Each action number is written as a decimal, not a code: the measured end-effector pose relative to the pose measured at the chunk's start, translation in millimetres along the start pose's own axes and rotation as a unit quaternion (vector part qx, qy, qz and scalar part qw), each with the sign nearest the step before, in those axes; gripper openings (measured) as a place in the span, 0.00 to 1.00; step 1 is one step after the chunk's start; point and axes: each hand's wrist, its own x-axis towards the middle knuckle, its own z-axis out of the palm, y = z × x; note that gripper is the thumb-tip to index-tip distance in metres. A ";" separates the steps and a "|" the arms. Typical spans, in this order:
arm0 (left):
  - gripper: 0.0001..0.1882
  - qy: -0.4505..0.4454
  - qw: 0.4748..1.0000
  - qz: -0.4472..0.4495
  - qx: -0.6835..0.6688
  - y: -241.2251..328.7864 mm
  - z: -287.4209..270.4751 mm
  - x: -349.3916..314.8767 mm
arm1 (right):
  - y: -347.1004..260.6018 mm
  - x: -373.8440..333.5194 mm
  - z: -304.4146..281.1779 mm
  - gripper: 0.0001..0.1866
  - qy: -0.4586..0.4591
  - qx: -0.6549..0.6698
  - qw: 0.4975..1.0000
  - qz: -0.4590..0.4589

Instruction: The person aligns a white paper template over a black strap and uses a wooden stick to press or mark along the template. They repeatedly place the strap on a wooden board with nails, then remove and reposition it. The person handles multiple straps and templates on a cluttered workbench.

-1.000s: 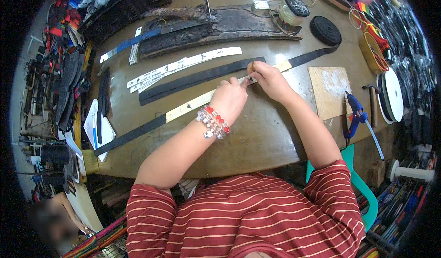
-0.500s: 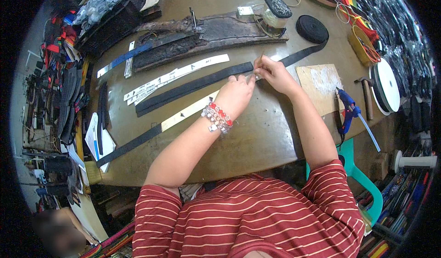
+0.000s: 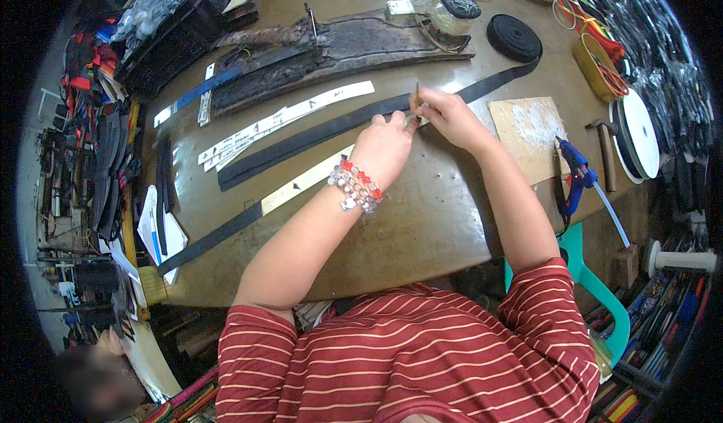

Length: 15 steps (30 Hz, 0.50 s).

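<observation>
My left hand point(image 3: 382, 146), a beaded bracelet at its wrist, presses a long white strip point(image 3: 297, 189) down with its fingers bent together. Beneath that strip runs a black webbing strap point(image 3: 215, 235), which stretches diagonally past my hands to a black roll point(image 3: 515, 37) at the far right. Close beside it, my right hand point(image 3: 446, 116) pinches a thin brown stick-like tool point(image 3: 418, 94), held almost upright. Its lower tip is hidden by my fingers. Just beyond my left hand lie cut black webbing pieces point(image 3: 301, 146).
More white marked strips point(image 3: 282, 124) lie behind the black pieces. A dark wooden board point(image 3: 376, 50) bears a blade-like bar. To the right are a glue-smeared board point(image 3: 523, 133), blue glue gun point(image 3: 576, 174), hammer point(image 3: 605, 152) and white spool point(image 3: 636, 137). Another person's hand point(image 3: 111, 342) shows at lower left.
My right hand has shifted slightly left toward my left fingers, and the thin tool now stands more upright. My left hand stays on the white strip. The whole view has shifted a little.
</observation>
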 end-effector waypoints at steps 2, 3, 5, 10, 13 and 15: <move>0.24 -0.007 1.000 0.003 0.008 0.8 0.1 0.9 | 0.4 -0.1 -0.6 0.04 -0.007 0.001 0.999 0.035; 0.23 -0.014 1.000 0.007 0.016 1.2 0.0 1.5 | 1.1 -0.1 0.0 0.04 -0.017 0.005 0.999 0.042; 0.23 -0.018 1.000 0.008 0.020 1.3 -0.5 2.3 | 3.0 0.2 2.7 0.04 -0.018 0.020 0.997 0.074; 0.22 -0.014 1.000 0.007 0.017 1.7 -2.9 2.4 | 6.7 2.7 -2.3 0.05 0.024 -0.021 0.999 0.009; 0.22 -0.027 1.000 0.002 0.000 2.1 -4.6 4.3 | 12.0 4.2 -31.6 0.07 0.082 0.154 0.968 0.181; 0.21 -0.045 0.999 0.002 -0.009 0.9 -6.1 8.8 | 20.0 3.7 -56.1 0.08 0.184 0.228 0.940 0.173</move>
